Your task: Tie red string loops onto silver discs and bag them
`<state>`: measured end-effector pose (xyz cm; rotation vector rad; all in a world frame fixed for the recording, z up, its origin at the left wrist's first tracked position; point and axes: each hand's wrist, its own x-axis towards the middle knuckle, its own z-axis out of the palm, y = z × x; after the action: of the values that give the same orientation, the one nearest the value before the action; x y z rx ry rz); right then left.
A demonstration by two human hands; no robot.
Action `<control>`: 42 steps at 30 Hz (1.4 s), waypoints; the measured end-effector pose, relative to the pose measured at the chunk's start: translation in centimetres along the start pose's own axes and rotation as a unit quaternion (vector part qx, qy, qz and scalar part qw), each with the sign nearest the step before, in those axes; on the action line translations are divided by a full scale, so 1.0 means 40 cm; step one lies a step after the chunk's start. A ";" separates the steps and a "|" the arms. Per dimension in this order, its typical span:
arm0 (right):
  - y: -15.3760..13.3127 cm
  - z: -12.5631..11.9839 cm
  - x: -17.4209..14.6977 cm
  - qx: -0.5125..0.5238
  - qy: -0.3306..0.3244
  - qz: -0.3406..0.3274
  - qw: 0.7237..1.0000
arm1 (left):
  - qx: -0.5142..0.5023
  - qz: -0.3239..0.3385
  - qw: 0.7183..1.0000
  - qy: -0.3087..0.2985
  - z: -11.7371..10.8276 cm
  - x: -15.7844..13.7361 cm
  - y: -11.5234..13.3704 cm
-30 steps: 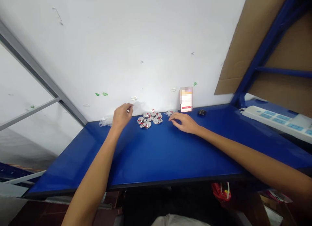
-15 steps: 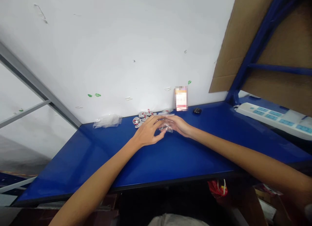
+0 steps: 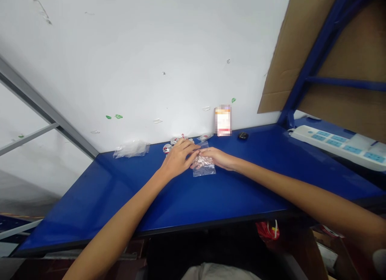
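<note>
A small clear plastic bag is between my two hands, over the middle of the table, its lower part spread flat toward me. My right hand grips the bag from the right with bent fingers. From the left, my left hand closes thumb and fingers on the bag's left edge, and its fingertips meet those of my right hand. Whether something is inside the bag, I cannot make out. Behind my left hand lie several round silvery discs with red loops, partly covered by it.
A pile of clear plastic bags lies at the back left of the blue table. Against the wall a blurred phone-like card stands upright. Right of it are a small black object and a white power strip.
The bag, crumpled between my fingers before, now hangs spread out toward me. My left hand has shifted slightly left and covers more of the discs.
</note>
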<state>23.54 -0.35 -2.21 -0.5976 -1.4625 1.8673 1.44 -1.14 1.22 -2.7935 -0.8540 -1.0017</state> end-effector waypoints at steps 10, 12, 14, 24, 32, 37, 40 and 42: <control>0.004 -0.016 -0.005 0.009 0.017 0.006 1.000 | -0.062 -0.015 0.998 0.006 0.001 -0.003 0.003; -0.002 -0.010 -0.008 0.012 -0.010 -0.001 1.000 | -0.075 -0.027 0.997 0.009 0.006 -0.004 0.002; -0.012 -0.003 -0.010 0.016 -0.037 -0.004 0.999 | -0.092 -0.047 0.995 0.011 0.010 -0.004 0.004; -0.025 0.003 -0.018 0.012 -0.069 -0.005 0.998 | -0.136 -0.122 0.983 -0.012 0.003 0.006 0.025; -0.043 0.000 -0.028 0.054 -0.069 0.019 0.996 | -0.215 -0.136 0.967 -0.026 -0.012 0.003 0.021; -0.053 -0.011 -0.030 0.022 -0.114 0.011 0.993 | -0.321 -0.166 0.927 -0.103 -0.035 0.003 0.030; -0.055 -0.021 -0.035 -0.012 -0.149 0.021 0.989 | -0.378 -0.189 0.894 -0.150 -0.050 0.002 0.041; -0.053 -0.029 -0.036 -0.032 -0.164 0.039 0.985 | -0.397 -0.191 0.883 -0.161 -0.057 0.001 0.047</control>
<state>25.81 -0.41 -0.54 -0.3927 -1.7365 2.0587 1.13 -3.22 3.28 -3.6577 -1.3208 -1.1551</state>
